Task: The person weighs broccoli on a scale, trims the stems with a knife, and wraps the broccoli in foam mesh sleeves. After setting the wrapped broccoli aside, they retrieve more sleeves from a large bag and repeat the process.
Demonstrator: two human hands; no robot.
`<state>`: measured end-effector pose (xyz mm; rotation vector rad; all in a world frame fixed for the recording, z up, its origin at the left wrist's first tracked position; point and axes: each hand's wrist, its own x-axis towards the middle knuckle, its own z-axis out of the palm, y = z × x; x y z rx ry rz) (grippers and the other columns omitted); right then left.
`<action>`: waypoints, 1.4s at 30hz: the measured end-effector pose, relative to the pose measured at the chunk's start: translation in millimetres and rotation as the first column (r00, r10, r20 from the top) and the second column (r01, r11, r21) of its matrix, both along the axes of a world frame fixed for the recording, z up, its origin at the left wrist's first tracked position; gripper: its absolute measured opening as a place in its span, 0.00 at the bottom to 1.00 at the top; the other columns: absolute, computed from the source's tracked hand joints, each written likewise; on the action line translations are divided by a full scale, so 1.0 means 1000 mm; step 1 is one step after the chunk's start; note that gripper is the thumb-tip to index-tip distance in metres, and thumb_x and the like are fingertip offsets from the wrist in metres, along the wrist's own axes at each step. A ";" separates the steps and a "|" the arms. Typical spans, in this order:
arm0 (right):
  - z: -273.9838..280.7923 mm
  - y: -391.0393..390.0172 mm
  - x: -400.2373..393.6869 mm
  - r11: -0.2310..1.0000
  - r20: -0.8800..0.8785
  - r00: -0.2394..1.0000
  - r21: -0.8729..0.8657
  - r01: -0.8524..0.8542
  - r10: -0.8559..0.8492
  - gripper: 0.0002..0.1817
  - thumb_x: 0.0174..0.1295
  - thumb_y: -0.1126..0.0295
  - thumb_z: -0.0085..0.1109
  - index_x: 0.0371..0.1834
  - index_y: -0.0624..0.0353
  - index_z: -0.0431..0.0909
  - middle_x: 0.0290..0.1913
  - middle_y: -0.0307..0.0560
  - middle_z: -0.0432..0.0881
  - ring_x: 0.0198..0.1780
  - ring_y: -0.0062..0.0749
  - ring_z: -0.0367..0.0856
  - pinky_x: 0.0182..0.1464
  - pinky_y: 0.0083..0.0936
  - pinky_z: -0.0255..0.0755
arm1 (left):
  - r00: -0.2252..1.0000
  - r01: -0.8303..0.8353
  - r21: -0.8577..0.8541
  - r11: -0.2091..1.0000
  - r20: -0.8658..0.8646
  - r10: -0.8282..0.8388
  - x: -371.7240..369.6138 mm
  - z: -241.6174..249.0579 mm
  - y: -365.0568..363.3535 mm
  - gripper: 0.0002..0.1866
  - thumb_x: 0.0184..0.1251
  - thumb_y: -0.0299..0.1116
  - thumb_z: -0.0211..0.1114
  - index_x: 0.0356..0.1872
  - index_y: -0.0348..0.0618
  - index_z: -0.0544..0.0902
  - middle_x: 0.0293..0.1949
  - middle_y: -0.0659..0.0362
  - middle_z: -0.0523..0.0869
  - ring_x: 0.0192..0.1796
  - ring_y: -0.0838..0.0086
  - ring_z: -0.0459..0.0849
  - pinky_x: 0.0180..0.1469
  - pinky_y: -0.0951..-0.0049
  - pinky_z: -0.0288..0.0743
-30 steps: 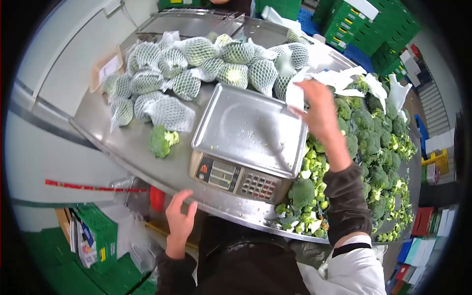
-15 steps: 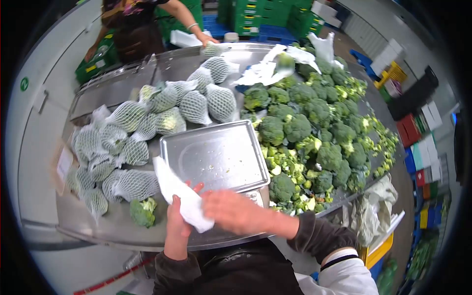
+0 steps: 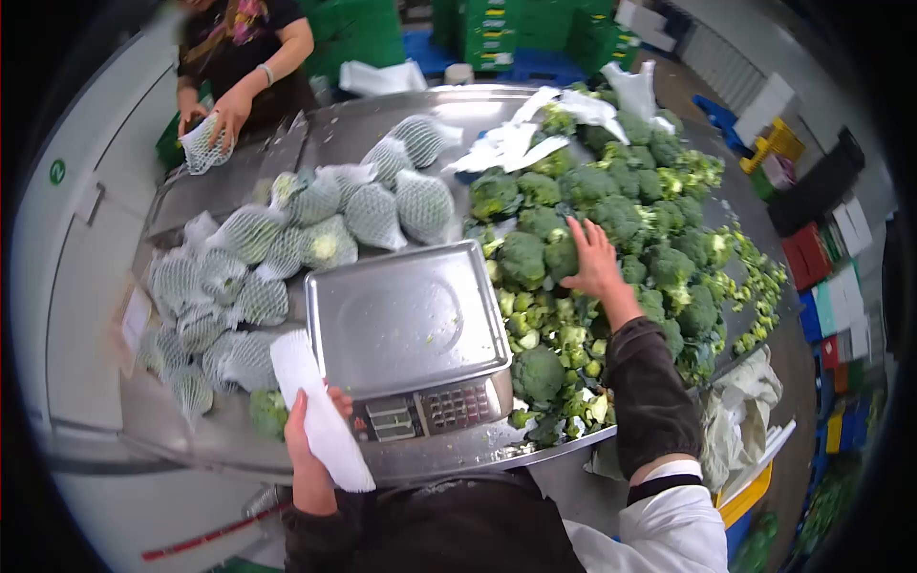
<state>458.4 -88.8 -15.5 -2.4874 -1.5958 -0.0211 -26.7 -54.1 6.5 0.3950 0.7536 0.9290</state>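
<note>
My left hand (image 3: 308, 449) grips a flat white foam net sleeve (image 3: 320, 406) just in front of the scale. With fingers spread, my right hand (image 3: 602, 267) is over the pile, fingertips right at a broccoli head (image 3: 561, 256). Loose broccoli heads (image 3: 616, 186) and small cut stems (image 3: 564, 325) surround it. A digital scale (image 3: 406, 320) with a bare steel pan stands between my hands. Left of it, several broccoli heads in white net sleeves (image 3: 253, 234) lie heaped. One unwrapped broccoli head (image 3: 269, 413) is partly hidden behind the sleeve in my left hand.
Across the steel table (image 3: 411, 463), another person's hands (image 3: 224, 115) hold a netted broccoli. More white sleeves (image 3: 511, 143) lie at the back of the pile. Green crates (image 3: 482, 33) are stacked behind. A crumpled pale bag (image 3: 740, 406) hangs by the table's right edge.
My right hand has left the sleeve and moved right and away from me to the broccoli pile. The other person has drawn a netted broccoli to the left, off the table's far edge.
</note>
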 end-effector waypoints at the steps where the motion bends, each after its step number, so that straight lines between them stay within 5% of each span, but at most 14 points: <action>1: -0.014 0.001 0.012 0.998 -0.085 0.995 -0.006 -0.055 0.054 0.57 0.31 0.66 0.78 0.69 0.38 0.52 0.67 0.57 0.56 0.67 0.58 0.57 0.65 0.45 0.59 | 0.998 -0.014 -0.039 0.999 0.064 0.016 0.001 0.006 -0.003 0.21 0.70 0.44 0.51 0.51 0.34 0.72 0.37 0.50 0.80 0.40 0.61 0.79 0.46 0.64 0.74; 5: 0.002 -0.012 0.005 0.988 -0.084 0.994 0.147 -0.050 0.063 0.50 0.29 0.66 0.77 0.63 0.43 0.62 0.60 0.58 0.64 0.62 0.54 0.63 0.59 0.42 0.65 | 0.996 -0.083 -0.003 0.997 -0.042 0.083 0.008 -0.003 0.001 0.26 0.71 0.48 0.44 0.57 0.35 0.69 0.44 0.45 0.80 0.47 0.57 0.81 0.48 0.59 0.77; 9: 0.031 -0.035 -0.044 0.833 -0.207 0.970 0.509 0.215 -0.124 0.46 0.34 0.63 0.75 0.63 0.51 0.63 0.53 0.53 0.66 0.56 0.48 0.66 0.59 0.37 0.64 | 0.982 -0.054 0.171 0.984 -0.170 0.083 0.046 0.010 0.000 0.27 0.71 0.43 0.43 0.58 0.24 0.65 0.48 0.40 0.78 0.51 0.52 0.79 0.55 0.60 0.73; 13: 0.036 -0.033 -0.121 0.762 -0.582 0.786 0.601 0.243 0.209 0.45 0.37 0.62 0.75 0.62 0.56 0.62 0.52 0.53 0.66 0.56 0.43 0.67 0.59 0.36 0.62 | 0.969 0.219 0.388 0.895 -0.195 -0.153 0.105 0.011 -0.018 0.30 0.70 0.43 0.44 0.63 0.27 0.60 0.61 0.43 0.69 0.63 0.55 0.70 0.61 0.59 0.68; 15: 0.042 -0.029 -0.170 0.845 -0.753 0.622 0.462 0.268 0.214 0.43 0.42 0.61 0.73 0.63 0.57 0.61 0.52 0.55 0.66 0.55 0.46 0.67 0.59 0.36 0.62 | 0.972 0.185 0.444 0.877 -0.212 -0.098 0.127 0.006 -0.036 0.29 0.69 0.41 0.47 0.65 0.30 0.59 0.63 0.45 0.67 0.63 0.59 0.70 0.61 0.61 0.67; 17: 0.041 -0.024 -0.207 0.905 -0.735 0.641 0.400 0.145 0.222 0.39 0.50 0.61 0.66 0.64 0.61 0.58 0.53 0.59 0.64 0.57 0.48 0.66 0.60 0.36 0.61 | 0.976 0.174 0.346 0.922 -0.184 -0.115 0.124 -0.011 -0.037 0.27 0.70 0.37 0.49 0.65 0.33 0.59 0.61 0.46 0.70 0.59 0.62 0.74 0.60 0.63 0.68; 21: 0.025 -0.021 -0.263 0.883 -0.789 0.488 0.463 0.074 0.373 0.37 0.60 0.61 0.55 0.68 0.68 0.51 0.58 0.66 0.59 0.59 0.53 0.63 0.61 0.36 0.59 | 0.982 0.103 0.202 0.974 -0.177 -0.067 0.092 -0.006 0.010 0.22 0.71 0.37 0.50 0.60 0.32 0.67 0.52 0.50 0.78 0.50 0.65 0.79 0.55 0.66 0.72; 27: 0.001 -0.012 -0.285 0.875 -0.830 0.374 0.476 0.091 0.413 0.37 0.61 0.62 0.55 0.69 0.67 0.50 0.61 0.65 0.58 0.60 0.52 0.63 0.58 0.34 0.64 | 0.894 0.338 0.181 0.924 -0.367 -0.255 0.067 -0.014 0.065 0.21 0.70 0.37 0.53 0.57 0.32 0.71 0.53 0.51 0.78 0.50 0.68 0.79 0.53 0.69 0.72; 31: 0.003 -0.033 -0.246 0.924 -0.826 0.428 0.376 -0.065 0.366 0.35 0.59 0.66 0.59 0.68 0.62 0.54 0.61 0.61 0.65 0.57 0.46 0.72 0.54 0.32 0.69 | 0.757 0.324 0.385 0.864 -0.653 0.007 0.064 -0.011 0.058 0.19 0.65 0.32 0.56 0.54 0.33 0.73 0.47 0.57 0.80 0.47 0.72 0.79 0.52 0.74 0.69; 33: 0.018 -0.051 -0.225 0.886 -0.782 0.476 0.464 0.012 0.403 0.37 0.55 0.68 0.63 0.67 0.62 0.57 0.59 0.59 0.68 0.56 0.43 0.73 0.54 0.31 0.69 | 0.726 0.374 0.792 0.482 -0.574 0.378 0.065 0.025 0.025 0.19 0.60 0.28 0.56 0.53 0.34 0.75 0.45 0.58 0.81 0.46 0.73 0.78 0.51 0.74 0.69; 36: 0.075 -0.061 -0.222 0.663 -0.557 0.609 0.746 0.068 0.564 0.37 0.46 0.68 0.70 0.62 0.60 0.65 0.51 0.51 0.75 0.54 0.36 0.74 0.53 0.31 0.69 | 0.752 0.626 0.479 0.616 -0.579 -0.315 0.075 0.029 -0.009 0.18 0.58 0.27 0.56 0.50 0.35 0.76 0.42 0.57 0.81 0.45 0.73 0.79 0.49 0.74 0.71; 38: 0.090 -0.064 -0.214 0.709 -0.519 0.639 0.703 -0.059 0.568 0.33 0.46 0.69 0.70 0.59 0.61 0.69 0.49 0.50 0.77 0.51 0.36 0.76 0.51 0.29 0.70 | 0.678 0.732 0.267 0.626 -0.371 -0.634 0.093 0.024 -0.026 0.17 0.62 0.31 0.56 0.50 0.34 0.76 0.41 0.55 0.82 0.41 0.71 0.82 0.46 0.74 0.74; 39: 0.092 -0.067 -0.210 0.745 -0.475 0.668 0.642 -0.181 0.573 0.30 0.47 0.70 0.70 0.56 0.61 0.72 0.46 0.49 0.78 0.48 0.35 0.78 0.48 0.28 0.71 | 0.673 0.740 0.146 0.657 -0.185 -0.717 0.103 0.023 -0.036 0.17 0.65 0.33 0.56 0.50 0.33 0.76 0.41 0.53 0.82 0.38 0.70 0.83 0.43 0.74 0.76; 42: 0.067 -0.079 -0.206 0.774 -0.662 0.599 0.624 0.106 0.451 0.18 0.50 0.74 0.66 0.47 0.62 0.78 0.37 0.43 0.82 0.34 0.26 0.79 0.38 0.21 0.73 | 0.687 0.726 0.077 0.683 -0.049 -0.725 0.123 0.014 -0.054 0.19 0.66 0.36 0.55 0.50 0.28 0.74 0.39 0.49 0.83 0.35 0.67 0.84 0.39 0.72 0.78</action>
